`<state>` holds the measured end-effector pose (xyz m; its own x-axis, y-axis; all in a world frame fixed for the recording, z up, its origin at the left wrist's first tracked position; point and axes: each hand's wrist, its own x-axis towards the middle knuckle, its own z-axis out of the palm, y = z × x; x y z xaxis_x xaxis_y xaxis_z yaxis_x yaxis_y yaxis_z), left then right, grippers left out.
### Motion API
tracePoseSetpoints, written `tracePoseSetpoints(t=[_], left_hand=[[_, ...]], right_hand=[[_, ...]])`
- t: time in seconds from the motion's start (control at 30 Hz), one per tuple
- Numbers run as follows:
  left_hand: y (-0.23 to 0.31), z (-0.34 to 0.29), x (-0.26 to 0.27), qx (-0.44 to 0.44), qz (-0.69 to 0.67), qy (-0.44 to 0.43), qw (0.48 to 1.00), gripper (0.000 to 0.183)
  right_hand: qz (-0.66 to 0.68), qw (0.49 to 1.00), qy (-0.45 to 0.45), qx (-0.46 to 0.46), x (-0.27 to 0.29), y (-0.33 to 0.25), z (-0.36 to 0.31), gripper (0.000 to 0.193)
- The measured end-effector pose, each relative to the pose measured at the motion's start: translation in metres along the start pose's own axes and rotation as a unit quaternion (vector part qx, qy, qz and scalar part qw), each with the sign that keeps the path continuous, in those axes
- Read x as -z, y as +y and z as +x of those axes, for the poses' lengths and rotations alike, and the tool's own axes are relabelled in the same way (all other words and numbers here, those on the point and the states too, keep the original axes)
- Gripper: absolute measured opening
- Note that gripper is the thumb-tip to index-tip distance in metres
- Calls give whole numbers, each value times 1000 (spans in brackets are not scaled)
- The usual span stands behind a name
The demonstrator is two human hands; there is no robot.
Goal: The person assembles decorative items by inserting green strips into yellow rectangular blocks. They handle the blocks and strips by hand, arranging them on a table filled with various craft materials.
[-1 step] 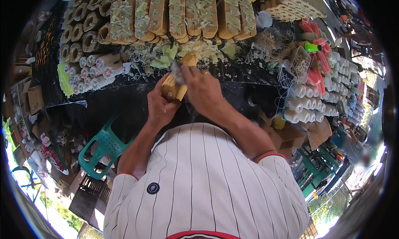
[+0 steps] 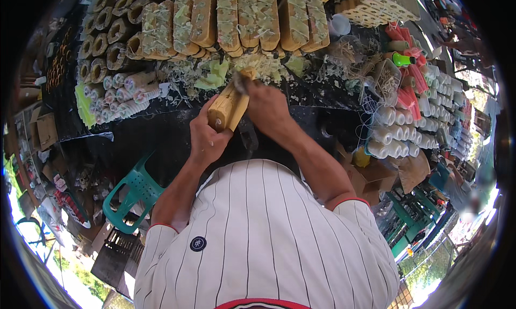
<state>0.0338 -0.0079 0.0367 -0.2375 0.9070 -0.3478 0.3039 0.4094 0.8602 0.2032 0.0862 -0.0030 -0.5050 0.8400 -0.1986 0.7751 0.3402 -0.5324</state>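
Note:
My left hand (image 2: 208,136) is wrapped round the near end of a long yellowish wooden block (image 2: 227,111). The block slants away from me, its far end close to the pale scraps on the table. My right hand (image 2: 270,109) is closed on a small dark-grey tool (image 2: 241,83), smeared by motion, so its exact kind does not show. That tool lies against the block's upper part, near the far end. Beyond the block, pale shavings (image 2: 258,66) and a light-green crumpled piece (image 2: 214,75) are strewn on the dark table covering.
Along the back stands a row of similar blocks (image 2: 227,18) coated with greenish wax-like scraps. Hollow brown tubes (image 2: 117,29) and wrapped rolls (image 2: 126,91) are stacked left. White rolls (image 2: 384,134), red wrapped pieces (image 2: 414,80) and a green bottle (image 2: 402,60) sit right. A green chair (image 2: 134,188) stands lower left.
My right hand and the grey tool have moved away from me and slightly right along the block, uncovering more of its near surface. My left hand keeps its hold.

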Motion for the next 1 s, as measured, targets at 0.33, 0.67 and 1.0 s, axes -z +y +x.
tracePoseSetpoints(t=[0.33,0.67,1.0], left_hand=[[-2,12,-16,-87,98,-50,990,74],[17,20,-20,14,144,-104,984,73],[-18,45,11,110,-299,32,947,62]], right_hand=[[-31,998,-60,-5,37,18,7,16],[-37,998,-18,37,32,10,-34,38],[-193,973,84,-94,7,155,-15,34]])
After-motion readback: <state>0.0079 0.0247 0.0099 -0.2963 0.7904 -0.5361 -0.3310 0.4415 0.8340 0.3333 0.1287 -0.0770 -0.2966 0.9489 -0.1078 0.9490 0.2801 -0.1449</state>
